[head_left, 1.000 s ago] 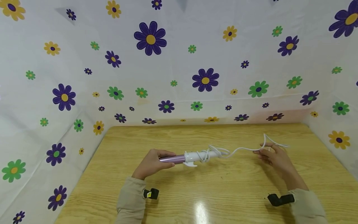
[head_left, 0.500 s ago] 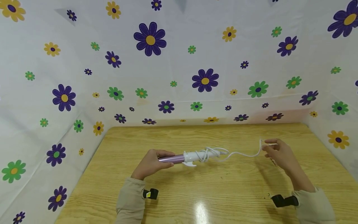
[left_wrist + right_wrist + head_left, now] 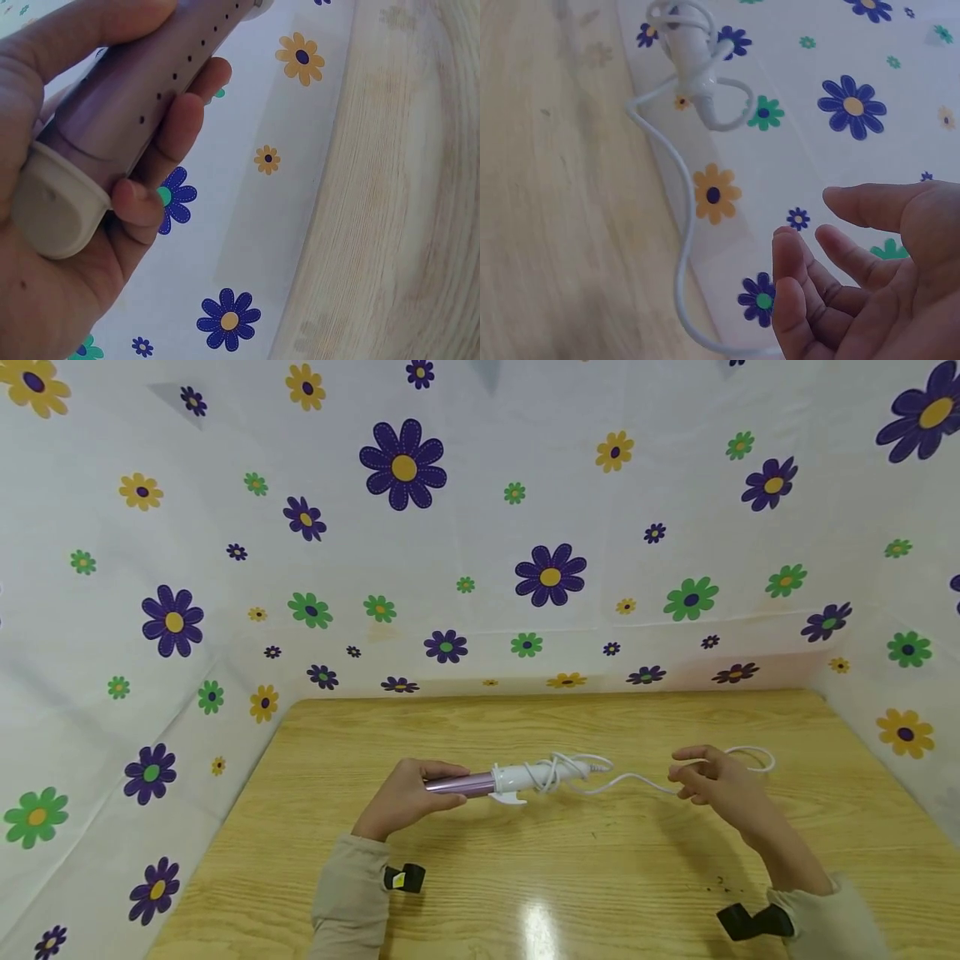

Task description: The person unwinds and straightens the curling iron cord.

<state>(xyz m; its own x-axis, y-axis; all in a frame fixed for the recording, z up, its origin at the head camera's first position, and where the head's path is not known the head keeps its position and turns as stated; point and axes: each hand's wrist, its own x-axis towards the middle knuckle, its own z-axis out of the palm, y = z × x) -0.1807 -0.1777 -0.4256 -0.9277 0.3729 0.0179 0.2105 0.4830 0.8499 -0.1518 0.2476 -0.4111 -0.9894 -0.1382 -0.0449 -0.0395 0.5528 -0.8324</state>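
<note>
Firmly, the left hand (image 3: 403, 800) grips a curling iron (image 3: 480, 784), thumb on one side of its lilac barrel (image 3: 124, 101) and curled fingers on the other. In the left wrist view the pale end cap (image 3: 58, 214) sits against the palm, and small dark dots run in a row along the barrel. The iron lies nearly level over the middle of the table, its white handle (image 3: 517, 777) pointing to the person's right, with a small white tab (image 3: 511, 799) jutting from the near side. White cord (image 3: 685, 251) winds loosely around the handle, then trails on toward the right hand (image 3: 718, 781). That hand is relaxed, its thumb standing apart from loosely bent fingers; the cord passes behind them, and whether it touches them cannot be told. A curve of cord shows again beyond the hand, on the far side.

Both forearms wear beige sleeves (image 3: 351, 881), with a black mount (image 3: 753, 922) at each wrist. Around all this lies the wood-grain table (image 3: 480, 727), with a few dark specks near the right wrist, and white cloth (image 3: 465, 535) printed with purple, yellow and green flowers encloses the back and sides.
</note>
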